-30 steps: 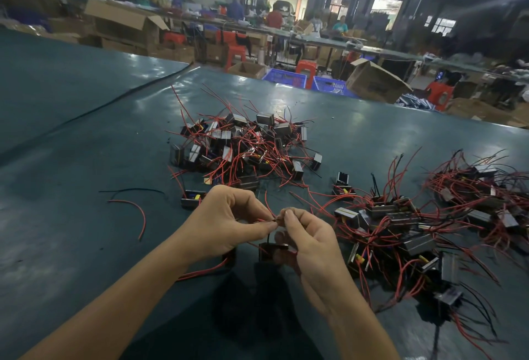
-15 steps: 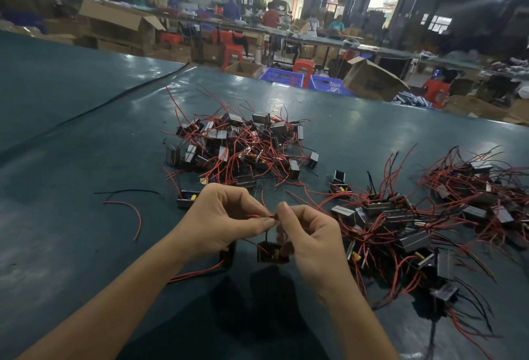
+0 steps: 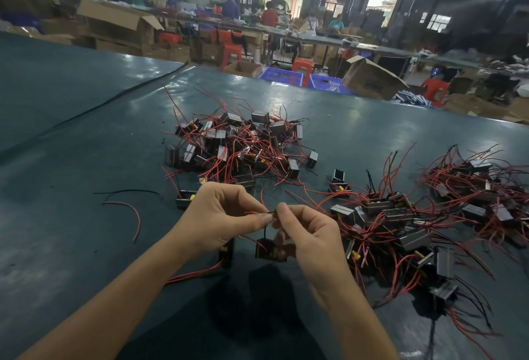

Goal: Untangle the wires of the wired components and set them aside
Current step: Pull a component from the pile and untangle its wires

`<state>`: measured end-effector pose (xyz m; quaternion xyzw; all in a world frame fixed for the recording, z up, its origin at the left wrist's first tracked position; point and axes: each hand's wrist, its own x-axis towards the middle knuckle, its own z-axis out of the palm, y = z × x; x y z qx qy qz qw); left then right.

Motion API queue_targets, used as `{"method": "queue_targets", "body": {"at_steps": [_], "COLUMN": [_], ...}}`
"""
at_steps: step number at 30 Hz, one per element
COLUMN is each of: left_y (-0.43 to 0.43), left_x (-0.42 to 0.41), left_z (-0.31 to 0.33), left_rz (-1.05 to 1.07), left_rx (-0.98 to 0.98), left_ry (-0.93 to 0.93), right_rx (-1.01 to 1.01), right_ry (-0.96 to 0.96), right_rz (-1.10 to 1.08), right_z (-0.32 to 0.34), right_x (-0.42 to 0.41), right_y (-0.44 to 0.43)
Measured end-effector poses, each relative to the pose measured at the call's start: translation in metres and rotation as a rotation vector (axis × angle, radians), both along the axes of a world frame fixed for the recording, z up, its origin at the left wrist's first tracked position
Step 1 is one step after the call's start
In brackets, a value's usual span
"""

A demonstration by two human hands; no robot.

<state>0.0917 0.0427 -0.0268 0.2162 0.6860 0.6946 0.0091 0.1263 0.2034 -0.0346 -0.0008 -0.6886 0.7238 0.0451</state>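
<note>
The left hand [image 3: 220, 216] and the right hand [image 3: 307, 233] meet above the near middle of the dark green table [image 3: 71, 245], their fingertips almost touching. Each pinches the same thin wire [image 3: 257, 213] between thumb and forefinger, the left on its red part, the right on the dark end. From the pinch a black lead drops to a small dark part [image 3: 267, 249] with a yellow spot, which hangs just below and between the hands; whether it rests on the table I cannot tell. Just left of it, under the left wrist, another small part [image 3: 226, 251] sits with red wires trailing to the near left. Far of the hands lies a heap [image 3: 237, 145] of the same parts, knotted in red wire. To the right a second tangle [image 3: 400, 225] spreads toward the table's right edge. On the left, well apart from the hands, a loose red wire [image 3: 133, 216] curves beside a loose black wire [image 3: 126, 192]. Beyond the far edge stand cardboard boxes [image 3: 369, 79] and blue crates [image 3: 326, 83]
</note>
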Motion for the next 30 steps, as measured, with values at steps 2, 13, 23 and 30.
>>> {"method": "queue_targets", "body": {"at_steps": [2,13,23,30], "left_y": [0.000,-0.001,-0.005,-0.016], "left_x": [0.000,-0.002,-0.007,-0.017], "left_z": [0.001,0.000,-0.002,-0.003], "left_rz": [-0.011,0.018,0.048,0.115], "left_rx": [0.011,0.014,-0.012,-0.027], "left_ry": [0.008,-0.025,-0.037,-0.050], "right_rx": [-0.154,-0.039,-0.293,-0.171], "right_ry": [-0.092,-0.012,-0.249,-0.217], "right_rz": [0.045,-0.013,-0.085,-0.161], "right_z": [0.002,0.001,0.004,-0.003], "right_x": [0.000,0.001,-0.004,-0.011], "right_y": [-0.001,0.000,0.007,0.015]}}
